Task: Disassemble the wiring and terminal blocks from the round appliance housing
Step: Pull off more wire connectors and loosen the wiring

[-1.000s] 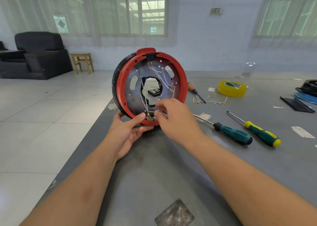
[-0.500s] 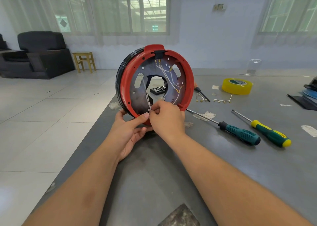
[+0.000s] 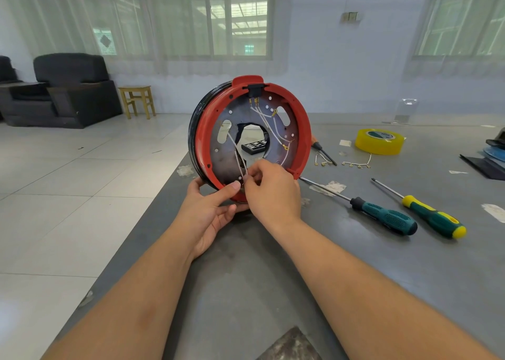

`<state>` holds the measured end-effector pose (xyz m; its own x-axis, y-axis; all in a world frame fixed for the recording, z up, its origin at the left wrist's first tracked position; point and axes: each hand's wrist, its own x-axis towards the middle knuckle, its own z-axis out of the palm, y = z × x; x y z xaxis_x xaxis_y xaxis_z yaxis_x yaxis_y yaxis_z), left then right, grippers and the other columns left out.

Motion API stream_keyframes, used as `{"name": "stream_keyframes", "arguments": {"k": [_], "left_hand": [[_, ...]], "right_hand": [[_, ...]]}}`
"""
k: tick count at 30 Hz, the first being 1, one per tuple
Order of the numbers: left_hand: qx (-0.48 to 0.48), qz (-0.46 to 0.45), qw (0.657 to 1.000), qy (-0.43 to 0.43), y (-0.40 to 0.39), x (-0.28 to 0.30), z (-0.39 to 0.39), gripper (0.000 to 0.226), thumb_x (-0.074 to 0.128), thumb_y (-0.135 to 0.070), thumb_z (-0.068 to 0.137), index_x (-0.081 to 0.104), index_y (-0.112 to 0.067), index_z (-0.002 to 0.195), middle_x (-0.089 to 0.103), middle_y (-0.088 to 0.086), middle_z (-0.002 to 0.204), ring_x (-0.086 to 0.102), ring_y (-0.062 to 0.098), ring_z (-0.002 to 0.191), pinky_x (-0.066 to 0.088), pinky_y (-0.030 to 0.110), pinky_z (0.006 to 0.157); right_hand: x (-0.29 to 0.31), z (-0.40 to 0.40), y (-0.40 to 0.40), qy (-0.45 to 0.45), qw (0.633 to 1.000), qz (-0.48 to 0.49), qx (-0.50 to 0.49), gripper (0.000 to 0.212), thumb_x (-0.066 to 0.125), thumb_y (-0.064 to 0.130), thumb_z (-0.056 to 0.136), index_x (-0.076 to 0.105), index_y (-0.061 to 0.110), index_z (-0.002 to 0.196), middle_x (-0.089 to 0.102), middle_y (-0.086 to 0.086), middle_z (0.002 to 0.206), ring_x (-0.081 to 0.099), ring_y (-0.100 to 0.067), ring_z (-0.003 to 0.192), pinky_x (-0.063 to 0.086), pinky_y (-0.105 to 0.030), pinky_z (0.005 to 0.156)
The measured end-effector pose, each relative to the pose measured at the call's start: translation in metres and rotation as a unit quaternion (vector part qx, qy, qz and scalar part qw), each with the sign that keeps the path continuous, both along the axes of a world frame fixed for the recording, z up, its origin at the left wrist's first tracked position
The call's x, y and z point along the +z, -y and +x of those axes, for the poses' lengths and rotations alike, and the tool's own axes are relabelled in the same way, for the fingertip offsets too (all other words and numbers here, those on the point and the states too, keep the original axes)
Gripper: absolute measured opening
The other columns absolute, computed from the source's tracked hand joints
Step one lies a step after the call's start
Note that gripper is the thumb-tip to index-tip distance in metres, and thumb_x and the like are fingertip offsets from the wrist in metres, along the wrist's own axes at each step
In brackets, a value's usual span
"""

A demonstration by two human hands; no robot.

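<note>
The round housing (image 3: 250, 138) stands on edge, open face toward the person, left hand (image 3: 210, 212) gripping its bottom rim while right hand (image 3: 270, 190) fingertips pinch white wires (image 3: 240, 165) rising upward from them.

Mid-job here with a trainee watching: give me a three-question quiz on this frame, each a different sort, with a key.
1. True or false: the housing lies flat on the table.
2. Multiple choice: what does the right hand pinch? A) a screwdriver B) white wires C) the tape roll
3. Fill in: the left hand steadies the housing at its ____ rim.

Key: 1 false, it stands on edge. 2 B; both screwdrivers, the teal one and the green-yellow one, lie untouched on the table. 3 bottom.
</note>
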<state>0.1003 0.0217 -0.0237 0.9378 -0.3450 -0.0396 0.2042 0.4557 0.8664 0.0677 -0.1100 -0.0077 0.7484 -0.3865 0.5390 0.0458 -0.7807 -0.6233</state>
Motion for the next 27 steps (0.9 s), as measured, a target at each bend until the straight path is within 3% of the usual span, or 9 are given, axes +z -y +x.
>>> {"name": "stream_keyframes", "arguments": {"k": [9, 15, 18, 20, 23, 27], "left_hand": [[0.018, -0.013, 1.000, -0.004, -0.001, -0.001, 0.000, 0.069, 0.078, -0.006, 0.089, 0.037, -0.023, 0.142, 0.076, 0.026, 0.110, 0.076, 0.049, 0.095, 0.056, 0.021, 0.048], [0.055, -0.033, 0.998, -0.028, 0.000, -0.001, 0.002, 0.064, 0.078, -0.006, 0.091, 0.039, -0.020, 0.139, 0.078, 0.023, 0.108, 0.077, 0.047, 0.092, 0.057, 0.021, 0.048], [0.064, -0.036, 0.997, -0.029, 0.000, 0.000, 0.003, 0.067, 0.078, -0.006, 0.091, 0.037, -0.022, 0.143, 0.078, 0.022, 0.107, 0.077, 0.046, 0.091, 0.057, 0.021, 0.048], [0.066, -0.037, 0.997, -0.029, 0.001, 0.000, 0.004, 0.069, 0.078, -0.007, 0.091, 0.037, -0.023, 0.143, 0.078, 0.022, 0.105, 0.077, 0.046, 0.091, 0.057, 0.022, 0.048], [0.063, -0.039, 0.997, -0.029, 0.001, 0.000, 0.006, 0.069, 0.078, -0.007, 0.091, 0.036, -0.023, 0.143, 0.079, 0.019, 0.101, 0.077, 0.045, 0.091, 0.058, 0.021, 0.050], [0.060, -0.046, 0.996, -0.037, 0.000, -0.002, 0.010, 0.067, 0.078, -0.007, 0.090, 0.038, -0.024, 0.141, 0.079, 0.020, 0.103, 0.077, 0.046, 0.091, 0.059, 0.022, 0.050]], "right_hand": [[-0.002, -0.012, 0.018, 0.130, 0.989, -0.059, 0.045, 0.004, 0.057, 0.018, 0.100, 0.061, 0.018, 0.100, 0.064, 0.004, 0.094, 0.059, -0.020, 0.085, 0.050, -0.042, 0.073], [0.004, -0.019, 0.076, 0.170, 0.978, 0.105, -0.061, 0.007, 0.056, 0.022, 0.101, 0.055, 0.028, 0.096, 0.069, 0.003, 0.100, 0.061, -0.015, 0.079, 0.046, -0.034, 0.072], [0.002, -0.014, 0.109, 0.092, 0.974, 0.169, -0.118, 0.005, 0.058, 0.025, 0.098, 0.059, 0.029, 0.102, 0.065, 0.015, 0.085, 0.064, -0.015, 0.086, 0.045, -0.030, 0.066], [0.001, -0.006, 0.126, 0.009, 0.976, 0.173, -0.128, 0.015, 0.060, 0.026, 0.096, 0.059, 0.027, 0.111, 0.069, 0.007, 0.092, 0.064, -0.015, 0.088, 0.043, -0.028, 0.064], [0.007, 0.015, 0.146, -0.086, 0.977, 0.136, -0.143, 0.019, 0.060, 0.022, 0.092, 0.059, 0.024, 0.111, 0.068, -0.006, 0.107, 0.064, -0.027, 0.097, 0.044, -0.031, 0.073], [0.022, 0.047, 0.161, -0.155, 0.976, 0.046, -0.143, 0.017, 0.056, 0.015, 0.091, 0.068, 0.022, 0.101, 0.069, -0.010, 0.111, 0.062, -0.031, 0.103, 0.047, -0.031, 0.077]]}}
